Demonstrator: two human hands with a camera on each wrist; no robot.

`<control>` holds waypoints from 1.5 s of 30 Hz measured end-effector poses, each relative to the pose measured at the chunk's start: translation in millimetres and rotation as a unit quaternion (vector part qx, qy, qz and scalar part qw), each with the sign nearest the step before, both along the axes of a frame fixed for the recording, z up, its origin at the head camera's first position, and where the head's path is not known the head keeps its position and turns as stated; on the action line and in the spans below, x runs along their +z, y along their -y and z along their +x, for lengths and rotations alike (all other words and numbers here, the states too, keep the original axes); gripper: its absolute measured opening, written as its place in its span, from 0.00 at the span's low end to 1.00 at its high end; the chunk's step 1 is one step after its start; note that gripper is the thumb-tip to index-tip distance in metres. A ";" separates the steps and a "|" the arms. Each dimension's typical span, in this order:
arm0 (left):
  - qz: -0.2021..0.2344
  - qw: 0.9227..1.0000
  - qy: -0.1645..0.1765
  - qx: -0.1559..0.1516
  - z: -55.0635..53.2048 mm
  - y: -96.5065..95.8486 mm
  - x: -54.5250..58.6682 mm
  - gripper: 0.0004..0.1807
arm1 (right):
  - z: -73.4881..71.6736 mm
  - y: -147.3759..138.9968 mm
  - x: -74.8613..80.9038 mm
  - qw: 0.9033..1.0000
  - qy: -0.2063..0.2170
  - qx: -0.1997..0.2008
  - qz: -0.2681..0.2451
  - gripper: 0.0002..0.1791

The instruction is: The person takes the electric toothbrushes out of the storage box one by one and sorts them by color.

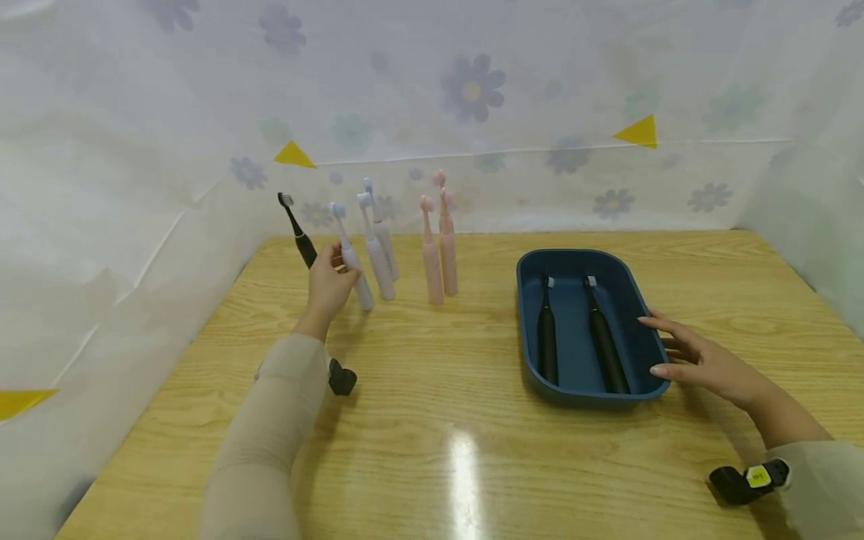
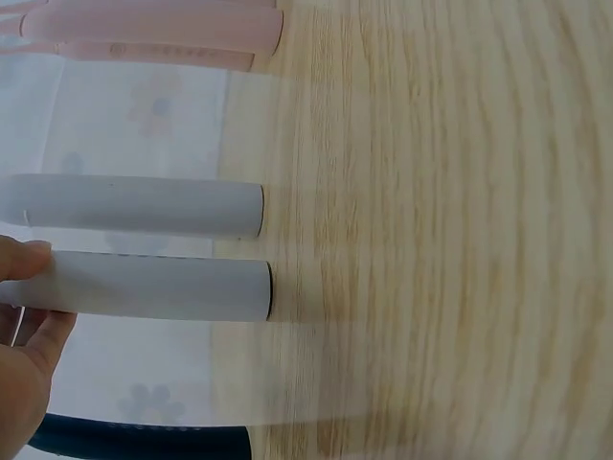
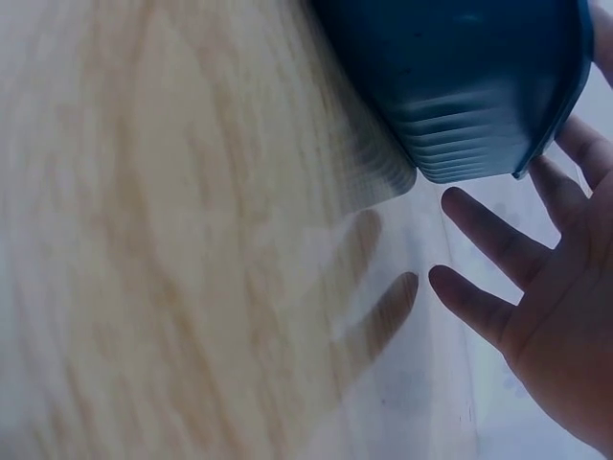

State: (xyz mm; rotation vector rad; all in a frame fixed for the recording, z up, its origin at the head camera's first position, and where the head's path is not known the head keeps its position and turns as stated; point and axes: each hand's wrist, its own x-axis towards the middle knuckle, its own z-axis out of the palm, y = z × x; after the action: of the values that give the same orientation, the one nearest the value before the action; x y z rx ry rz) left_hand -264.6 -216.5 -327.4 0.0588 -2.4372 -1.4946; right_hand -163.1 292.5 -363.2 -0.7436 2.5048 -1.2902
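My left hand [image 1: 331, 283] holds a white electric toothbrush [image 1: 364, 292] with a pale blue head, thumb on one side and fingers on the other; it stands upright, slightly tilted. Two similar white toothbrushes [image 1: 380, 270] stand just to its right. Behind the hand rises a black toothbrush [image 1: 297, 229], its lower part hidden in the head view. My right hand [image 1: 715, 367] touches the right rim of a dark blue tray [image 1: 574, 382] with loosely spread fingers. Inside the tray lie two black toothbrushes [image 1: 547, 337], heads toward the far end.
Pink toothbrushes [image 1: 432, 274] stand upright between the white ones and the tray; three pink heads show, bodies partly overlapping. A flowered white sheet [image 1: 540, 195] hangs behind the wooden table [image 1: 418, 420], with yellow triangles [image 1: 637, 133] on it.
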 end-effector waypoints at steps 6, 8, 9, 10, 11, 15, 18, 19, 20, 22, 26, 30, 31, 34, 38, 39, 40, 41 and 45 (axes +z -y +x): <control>-0.011 1.000 -0.007 0.002 -6.3 1.6 -1.5 0.28 | 0.7 1.6 0.2 1.000 -0.002 -0.001 -0.005 0.37; -0.020 1.000 -0.013 0.003 -7.4 2.0 -2.0 0.27 | 0.6 1.9 -0.1 1.000 -0.009 -0.002 -0.001 0.37; -0.026 1.000 -0.016 0.004 -7.6 2.2 -2.1 0.26 | 0.5 1.9 -0.1 1.000 -0.014 -0.003 0.003 0.37; -0.032 0.999 -0.019 0.006 -8.1 2.5 -2.4 0.26 | 0.4 1.9 -0.1 1.000 -0.020 -0.003 0.007 0.37; -0.037 0.999 -0.021 0.006 -8.4 2.7 -2.7 0.26 | 0.3 1.9 0.1 1.000 -0.025 -0.002 0.010 0.37; -0.047 0.998 -0.028 0.006 -10.5 2.9 -3.2 0.24 | -0.7 1.5 1.7 0.999 -0.040 -0.002 0.027 0.36; -0.050 0.998 -0.026 0.004 -12.2 3.2 -3.5 0.24 | -1.5 1.2 2.0 0.999 -0.035 0.001 0.028 0.36; -0.048 0.999 -0.024 0.004 -12.7 3.3 -3.5 0.24 | -2.0 1.3 2.1 0.999 -0.032 0.003 0.026 0.36; -0.046 0.999 -0.022 0.003 -13.1 3.5 -3.5 0.24 | -2.5 1.1 2.0 0.999 -0.029 0.004 0.023 0.37; -0.040 0.999 -0.017 0.003 -13.7 3.9 -3.4 0.24 | -3.4 1.0 2.0 0.999 -0.025 0.004 0.022 0.37; -0.035 0.999 -0.010 0.004 -14.5 4.7 -3.4 0.24 | -4.0 1.0 2.3 1.000 -0.016 0.006 0.014 0.37; -0.033 0.999 -0.010 0.003 -14.9 4.5 -3.3 0.23 | -3.2 0.6 1.9 1.000 -0.014 0.005 0.015 0.37; -0.029 1.000 -0.010 0.003 -14.8 4.3 -3.0 0.23 | -3.2 0.4 1.8 1.000 -0.013 0.006 0.013 0.37; -0.006 1.000 -0.009 -0.001 -13.9 3.5 -2.1 0.22 | -3.4 -0.1 1.0 0.999 -0.022 -0.003 0.027 0.36; 0.016 1.000 -0.006 -0.005 -12.4 3.1 -0.1 0.24 | -3.7 -0.5 -1.4 0.998 -0.048 -0.005 0.046 0.36; 0.018 1.000 -0.005 -0.004 -12.1 3.2 0.3 0.25 | -3.4 -0.6 -2.1 0.997 -0.056 -0.007 0.053 0.36; 0.022 1.000 -0.002 -0.003 -12.0 3.3 0.7 0.26 | -3.1 -0.5 -2.5 0.997 -0.059 -0.005 0.052 0.36; 0.025 1.000 0.000 -0.002 -12.1 3.2 1.0 0.27 | -2.9 -0.6 -2.9 0.996 -0.064 -0.003 0.053 0.36; 0.038 0.999 0.004 0.003 -11.6 3.1 1.8 0.30 | -2.2 -0.7 -2.9 0.996 -0.068 -0.011 0.060 0.37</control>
State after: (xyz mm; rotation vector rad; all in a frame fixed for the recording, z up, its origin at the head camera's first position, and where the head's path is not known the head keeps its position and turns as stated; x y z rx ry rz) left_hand -276.2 -219.6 -325.6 0.0880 -2.3836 -1.5884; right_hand -165.3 293.2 -366.1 -0.8019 2.6780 -1.1188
